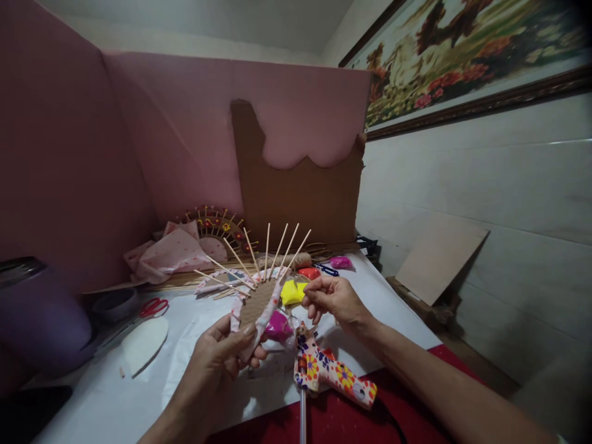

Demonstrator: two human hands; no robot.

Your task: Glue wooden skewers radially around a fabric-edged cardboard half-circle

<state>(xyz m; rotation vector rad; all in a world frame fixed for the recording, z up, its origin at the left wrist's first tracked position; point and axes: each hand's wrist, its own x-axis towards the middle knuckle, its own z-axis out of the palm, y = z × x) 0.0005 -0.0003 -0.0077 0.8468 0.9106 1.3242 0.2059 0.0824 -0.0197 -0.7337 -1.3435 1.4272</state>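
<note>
My left hand (226, 348) is closed around the lower end of a cardboard fan piece (256, 303). Pale spotted fabric wraps the edges of its bare corrugated face, and several thin wooden sticks (268, 246) spread outward from its upper edge. To the right, my right hand (335, 299) is raised with thumb and fingertips pinched together; whatever they hold, if anything, is too small to make out. Just behind those fingertips lies a yellow packet (292, 292). A magenta packet (279, 325) shows beside the cardboard. Below my right hand rests a flower-patterned glue gun (330, 367) with a glue stick in its rear.
At the back stand a decorated half-round fan (222, 225) and crumpled pink fabric (171, 250). Red scissors (154, 307), a white oval piece (145, 345) and a purple container (39, 314) are on the left. A twine roll (296, 260) lies behind the sticks. Pink board (185, 123) walls the back.
</note>
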